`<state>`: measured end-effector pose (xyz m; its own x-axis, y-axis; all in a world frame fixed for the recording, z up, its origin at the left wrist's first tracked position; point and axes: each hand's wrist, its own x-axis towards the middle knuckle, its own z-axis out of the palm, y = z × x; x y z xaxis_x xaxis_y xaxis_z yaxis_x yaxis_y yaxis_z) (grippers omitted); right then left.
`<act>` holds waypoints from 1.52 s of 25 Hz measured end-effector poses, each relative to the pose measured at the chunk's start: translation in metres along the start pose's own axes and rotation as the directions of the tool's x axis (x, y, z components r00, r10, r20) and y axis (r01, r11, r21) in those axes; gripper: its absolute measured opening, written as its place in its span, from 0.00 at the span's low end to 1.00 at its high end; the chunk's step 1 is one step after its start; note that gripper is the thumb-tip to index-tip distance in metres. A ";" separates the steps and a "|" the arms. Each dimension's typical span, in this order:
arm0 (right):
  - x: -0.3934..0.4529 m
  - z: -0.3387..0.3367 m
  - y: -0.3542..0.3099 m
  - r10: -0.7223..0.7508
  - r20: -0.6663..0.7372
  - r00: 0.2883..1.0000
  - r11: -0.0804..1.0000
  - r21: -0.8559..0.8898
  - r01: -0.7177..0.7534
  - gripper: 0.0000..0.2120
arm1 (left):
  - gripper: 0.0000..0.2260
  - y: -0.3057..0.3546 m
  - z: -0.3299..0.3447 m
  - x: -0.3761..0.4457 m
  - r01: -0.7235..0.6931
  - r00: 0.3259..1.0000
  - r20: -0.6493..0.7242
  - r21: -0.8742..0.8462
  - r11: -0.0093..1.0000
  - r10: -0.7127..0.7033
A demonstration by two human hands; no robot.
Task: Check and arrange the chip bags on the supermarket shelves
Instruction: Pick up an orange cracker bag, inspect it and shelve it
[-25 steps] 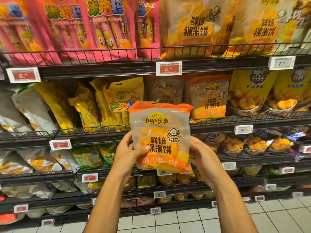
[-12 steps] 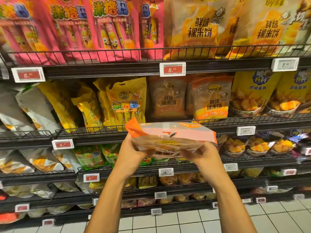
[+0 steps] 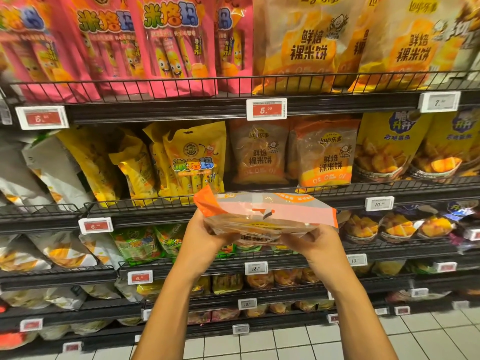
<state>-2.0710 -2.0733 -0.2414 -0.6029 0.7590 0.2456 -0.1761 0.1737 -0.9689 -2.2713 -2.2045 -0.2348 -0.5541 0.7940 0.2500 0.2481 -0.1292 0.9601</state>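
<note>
Head view: both hands grasp one orange chip bag (image 3: 265, 216), tipped nearly flat at chest height before the wire shelf (image 3: 259, 197). Left hand (image 3: 205, 237) clasps its left end, right hand (image 3: 315, 242) its right.

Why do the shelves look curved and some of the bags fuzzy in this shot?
Head view: the wide-angle lens bows the shelf rails towards the edges; the pink bags top left are smeared with blur, while the price tag at centre reads sharply; store light puts glare on the glossy bag gripped by the left hand and right hand.
</note>
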 end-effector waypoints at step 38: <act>0.013 0.001 -0.015 0.448 0.138 0.884 0.669 0.603 -0.433 0.14 | 0.14 0.020 0.001 0.017 0.450 0.882 0.060 -0.404 0.797 -0.468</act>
<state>-2.0768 -2.0670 -0.2240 -0.7190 0.6617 -0.2127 -0.3261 -0.5914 -0.7375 -2.2748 -2.1925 -0.2114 -0.5566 0.7965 -0.2359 -0.3724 0.0146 0.9280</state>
